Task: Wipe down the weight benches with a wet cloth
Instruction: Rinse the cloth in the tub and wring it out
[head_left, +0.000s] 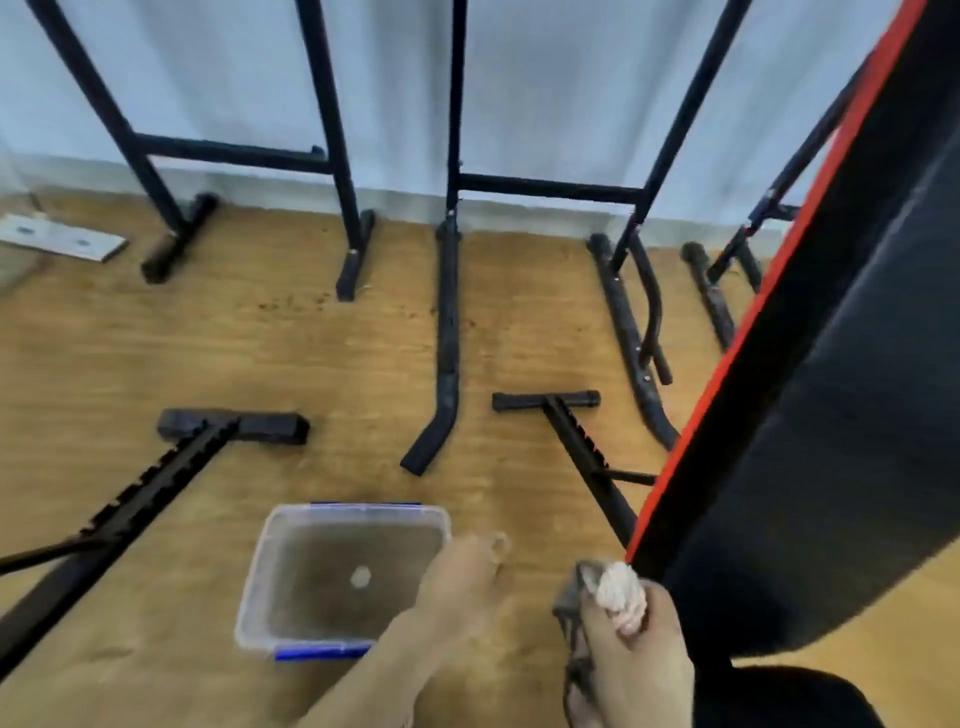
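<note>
A black padded weight bench (831, 415) with a red edge strip slants across the right side. My right hand (636, 660) grips a bunched wet cloth (613, 584), pinkish-white with a grey part hanging down, right at the lower end of the red edge. My left hand (460, 582) is blurred, its fingers stretched out over the near right corner of a clear plastic tub (258, 577). The tub has blue clips and holds murky water. It stands on the wooden floor just left of both hands.
Black steel rack legs (447, 322) and notched bench frames (156, 488) lie across the wooden floor ahead and to the left. Upright rack posts stand against the pale wall. A flat white plate (62, 239) lies at the far left by the wall.
</note>
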